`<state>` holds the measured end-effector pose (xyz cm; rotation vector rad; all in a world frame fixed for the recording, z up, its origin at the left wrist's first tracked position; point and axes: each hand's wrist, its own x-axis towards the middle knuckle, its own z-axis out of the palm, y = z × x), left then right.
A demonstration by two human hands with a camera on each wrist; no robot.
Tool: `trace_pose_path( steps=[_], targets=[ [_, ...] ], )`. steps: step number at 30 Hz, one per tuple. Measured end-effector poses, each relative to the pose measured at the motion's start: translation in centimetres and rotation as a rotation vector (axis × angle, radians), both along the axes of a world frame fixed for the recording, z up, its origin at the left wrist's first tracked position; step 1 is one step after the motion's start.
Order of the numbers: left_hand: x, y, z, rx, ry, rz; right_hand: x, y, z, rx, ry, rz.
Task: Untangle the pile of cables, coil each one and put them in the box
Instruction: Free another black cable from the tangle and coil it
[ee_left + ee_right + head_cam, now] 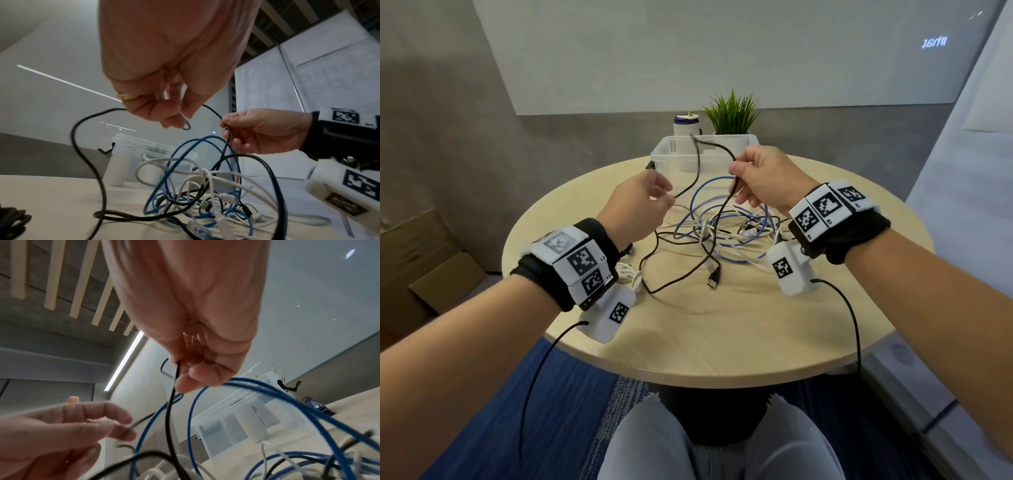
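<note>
Nearest the person, a black USB plug [713, 278] lies loose on the round table [722, 342], the free end of a thin black cable [697, 164] that climbs from there to the two raised hands. Just behind it sits the pile of cables [726, 233]: blue, white and black loops still crossed over one another, none of them coiled yet.

The main risk, as I judge it, lies in that pile. The black cable runs down through a blue cable [185, 162] loop, so a firm pull could drag the whole heap along, tighten a knot, or catch the plug on another strand. The slack arch between the hands could also twist into a kink if it is wound without being straightened.

Both hands hover above the pile, wrists level, palms turned inward. The left hand [643, 202] pinches the black cable between thumb and curled fingertips; the left wrist view shows a small hook of cable under the fingers. The right hand [760, 178] is closed on the same cable a little further along, thumb against forefinger, with the strand hanging straight down from it.

Beyond the hands, the clear plastic box [664, 150] stands at the far edge of the table; no cable shows inside it. Behind it are a white bottle [686, 128] and a small green plant [732, 113].
</note>
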<state>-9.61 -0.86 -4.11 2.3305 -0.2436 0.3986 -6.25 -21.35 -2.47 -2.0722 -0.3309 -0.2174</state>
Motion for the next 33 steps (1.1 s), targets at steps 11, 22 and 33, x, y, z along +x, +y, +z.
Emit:
trace_pose_path(
  steps=[11,22,33],
  targets=[
    [-0.6,-2.4,-1.8,0.535,0.303,-0.276,-2.1,0.7,1.8,0.426,0.080,0.080],
    [-0.9,-3.0,-1.1,0.553,0.246,-0.203,-1.9,-0.2,2.7,0.406,0.003,0.036],
    [0.0,-2.2,-0.6,0.127,0.208,-0.028,-0.9,-1.8,2.4,0.208,-0.119,-0.041]
  ],
)
